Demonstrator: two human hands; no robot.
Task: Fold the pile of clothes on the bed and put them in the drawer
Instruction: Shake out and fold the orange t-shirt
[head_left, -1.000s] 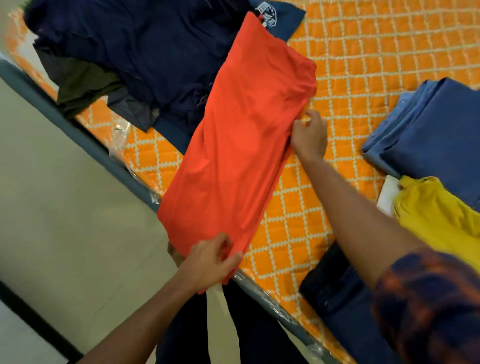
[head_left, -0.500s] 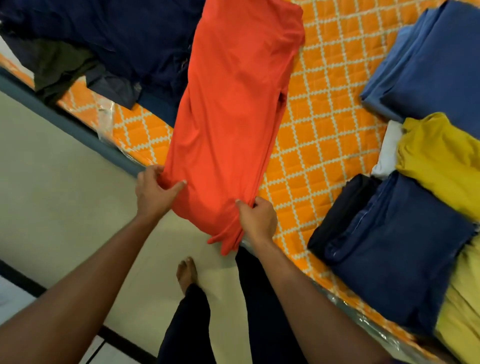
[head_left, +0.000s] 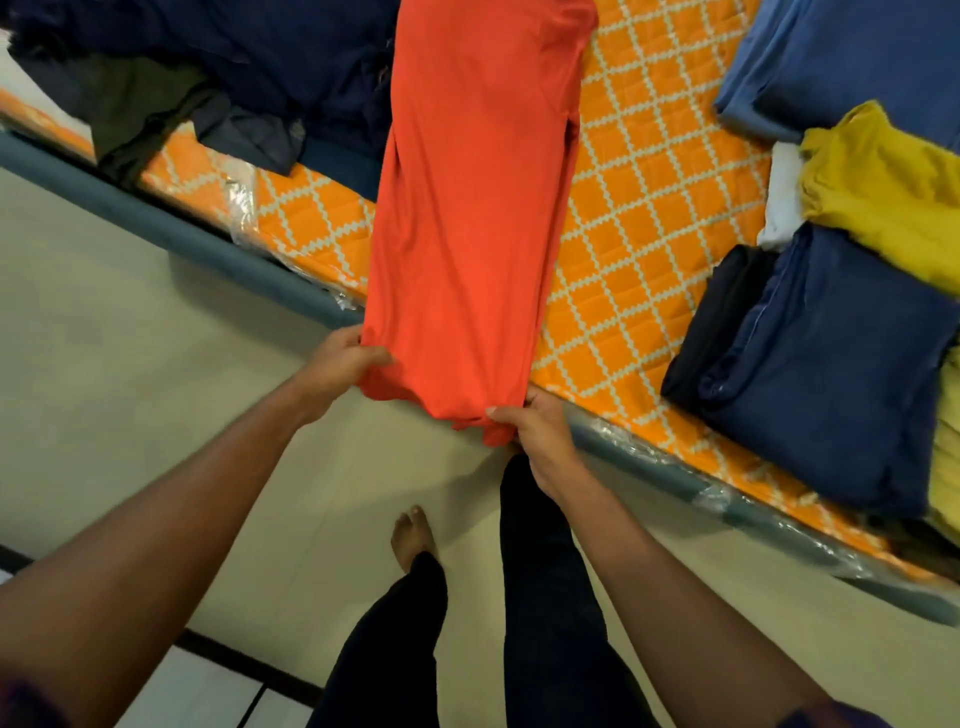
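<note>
Since one second ago the right hand (head_left: 537, 441) has come down from the side edge of the long orange-red cloth garment (head_left: 478, 208) to its lower right corner, and the left hand (head_left: 337, 364) has shifted to the lower left corner.

At the far left, a pile of unfolded dark navy and olive clothes (head_left: 208, 67) lies on the bed with the orange quilted diamond-pattern cover (head_left: 649, 249). Next to it, the left hand pinches the garment's lower left corner, with the thumb on top and the fingers curled under the cloth. The garment is folded lengthwise into a narrow, smooth strip (only soft wrinkles run along it). It lies on the bed, its left side overlaps the dark pile, and its lower end hangs past the bed edge over the pale floor (head_left: 130, 364). The right hand grips the lower right corner, where the hem is a little bunched. Below the hands a bare foot (head_left: 410, 535) stands on the floor. At the right, well apart from the garment, folded clothes lie together: a black folded piece (head_left: 722, 312), a navy blue folded piece (head_left: 831, 364), a mustard yellow folded piece (head_left: 883, 187) and a light blue folded piece (head_left: 857, 52).
</note>
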